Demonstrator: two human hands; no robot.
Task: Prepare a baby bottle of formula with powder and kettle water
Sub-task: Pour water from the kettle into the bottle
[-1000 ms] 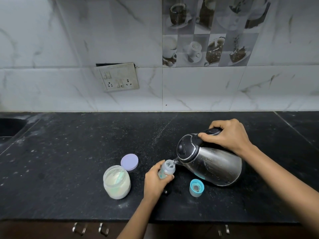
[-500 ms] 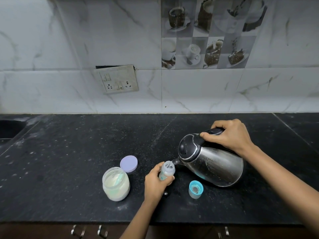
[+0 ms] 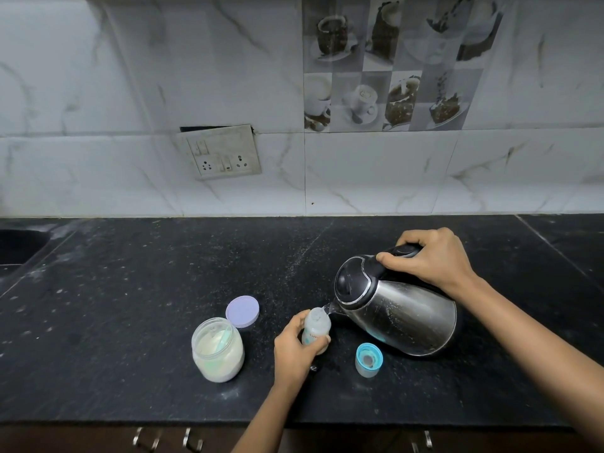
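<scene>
A small clear baby bottle (image 3: 315, 325) stands on the black counter (image 3: 130, 305), and my left hand (image 3: 294, 349) grips it from the left. A steel kettle (image 3: 398, 308) with a black lid is tilted left, its spout at the bottle's open mouth. My right hand (image 3: 431, 258) holds the kettle's black handle from above. The bottle's blue teat cap (image 3: 368, 359) lies on the counter in front of the kettle. An open jar of pale powder (image 3: 217, 349) stands to the left, a scoop inside it.
The jar's lilac lid (image 3: 242, 312) lies just behind the jar. A sink edge (image 3: 19, 250) shows at far left. A socket plate (image 3: 222, 153) sits on the tiled wall. Cabinet handles (image 3: 143, 438) lie below the counter's front edge.
Both hands, the kettle and the bottle keep their positions, with the spout staying at the bottle's mouth. Only the camera has shifted slightly.
</scene>
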